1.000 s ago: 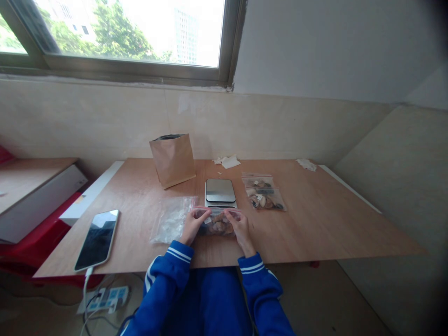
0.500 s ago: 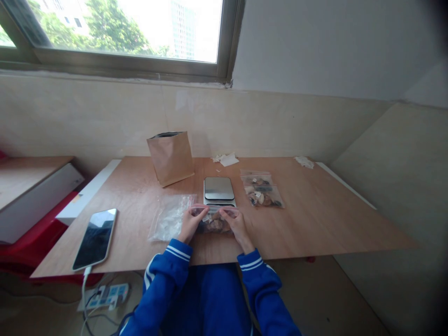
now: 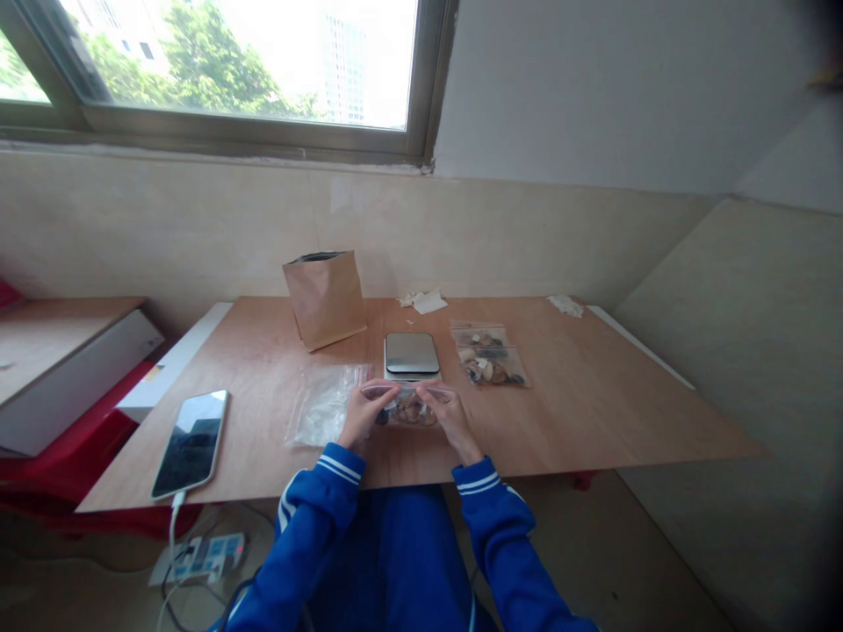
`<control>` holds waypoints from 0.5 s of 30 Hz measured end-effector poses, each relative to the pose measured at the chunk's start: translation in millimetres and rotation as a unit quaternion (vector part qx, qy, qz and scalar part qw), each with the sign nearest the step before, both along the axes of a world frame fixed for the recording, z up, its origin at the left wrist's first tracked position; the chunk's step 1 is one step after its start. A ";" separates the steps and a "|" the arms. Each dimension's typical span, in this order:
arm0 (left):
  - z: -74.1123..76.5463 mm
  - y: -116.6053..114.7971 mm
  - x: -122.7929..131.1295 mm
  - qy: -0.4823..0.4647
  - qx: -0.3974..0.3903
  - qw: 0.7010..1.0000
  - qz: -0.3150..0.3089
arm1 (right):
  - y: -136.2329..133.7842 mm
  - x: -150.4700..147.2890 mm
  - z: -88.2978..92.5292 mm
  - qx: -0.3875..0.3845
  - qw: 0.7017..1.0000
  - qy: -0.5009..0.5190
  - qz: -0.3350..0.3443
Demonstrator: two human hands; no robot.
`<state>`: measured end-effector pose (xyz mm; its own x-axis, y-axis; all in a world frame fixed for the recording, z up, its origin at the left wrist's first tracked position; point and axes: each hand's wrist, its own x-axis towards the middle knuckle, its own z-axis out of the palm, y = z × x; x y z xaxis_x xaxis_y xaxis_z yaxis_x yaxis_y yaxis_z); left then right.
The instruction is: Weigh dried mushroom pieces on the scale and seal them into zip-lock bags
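A clear zip bag (image 3: pixel 409 409) with brown, dried-looking pieces and something dark inside is held up near the table's front edge. My left hand (image 3: pixel 364 411) pinches its top edge on the left. On the right, my right hand (image 3: pixel 449 412) grips the same edge between thumb and fingers. Just behind the bag sits a small scale (image 3: pixel 412 353) with a bare metal plate, its front partly hidden. Flat clear plastic bags (image 3: pixel 322 408) lie beside my left hand. Beyond my right hand are filled zip bags (image 3: pixel 488 358) with similar brown pieces, overlapping each other.
A brown paper bag (image 3: pixel 325 298) stands open-topped at the back left. A phone (image 3: pixel 190 445) with a charging cable lies at the left front. Paper scraps (image 3: pixel 425 302) and a crumpled whitish piece (image 3: pixel 566 305) lie along the back edge. A power strip (image 3: pixel 201 558) rests below the table.
Both hands have lifted the zip bag slightly, toward the scale, and it covers more of the scale's front. The camera view has shifted a little.
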<state>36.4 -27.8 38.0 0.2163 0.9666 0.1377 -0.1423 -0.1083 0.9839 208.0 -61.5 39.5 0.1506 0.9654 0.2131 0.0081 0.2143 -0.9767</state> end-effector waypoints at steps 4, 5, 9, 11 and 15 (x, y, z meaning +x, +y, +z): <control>5.0 -6.3 2.0 0.011 0.013 1.000 0.006 | -5.4 10.5 24.8 0.040 0.985 -0.169 -0.003; 6.3 -8.1 3.1 0.015 0.014 1.000 0.001 | -6.3 11.6 31.9 0.055 0.969 -0.242 -0.013; 11.0 -13.3 9.4 0.036 0.030 0.999 -0.008 | -6.5 10.2 55.1 0.105 0.876 -0.471 -0.016; 12.6 -14.2 12.4 0.044 0.054 0.998 -0.003 | -4.8 8.3 59.5 0.112 0.844 -0.524 -0.006; 14.9 -15.2 14.0 0.072 0.110 0.991 0.019 | -2.0 6.5 55.2 0.107 0.819 -0.563 -0.015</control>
